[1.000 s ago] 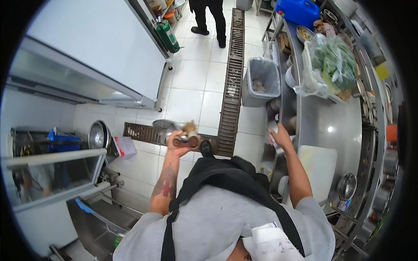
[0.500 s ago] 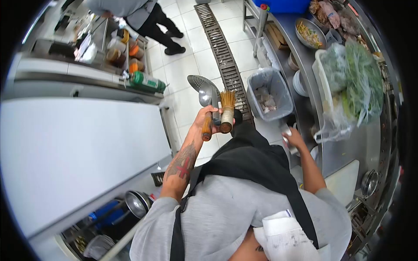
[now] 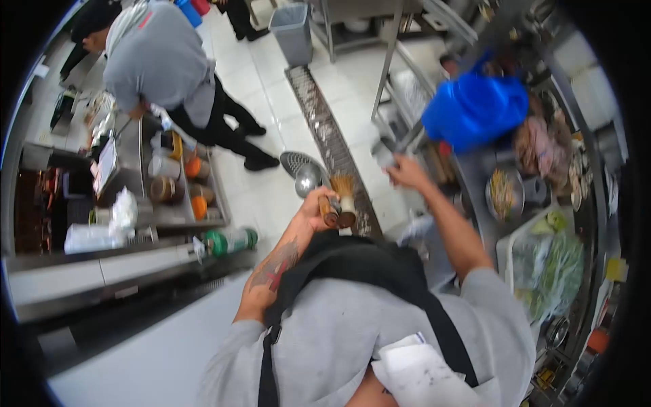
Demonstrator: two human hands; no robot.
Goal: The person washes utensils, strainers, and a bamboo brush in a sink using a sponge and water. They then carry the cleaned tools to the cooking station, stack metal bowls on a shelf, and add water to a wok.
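Observation:
My left hand (image 3: 319,207) is closed around a bundle of handles in front of my apron. The bundle holds a perforated skimmer (image 3: 294,161), a metal ladle (image 3: 308,179) and a bamboo wok brush (image 3: 344,197), their heads pointing away from me over the floor. My right hand (image 3: 410,173) reaches forward on the right, fingers closed. At its fingertips is a blurred grey, metallic-looking piece (image 3: 384,154), too unclear to name. Close by stand the legs of a metal rack (image 3: 383,88) and a blue plastic bag (image 3: 475,108).
A person in a grey shirt (image 3: 159,57) bends over the left counter, beside jars (image 3: 165,190) and a green bottle (image 3: 230,241). A drain grate (image 3: 332,129) runs along the floor towards a grey bin (image 3: 291,37). Right counter: a metal bowl (image 3: 505,195) and a crate (image 3: 505,254) of bagged greens.
My view has moved forward along the drain. My right hand has swung from low beside the grey bin to forward near the rack. The left hand keeps its bundle.

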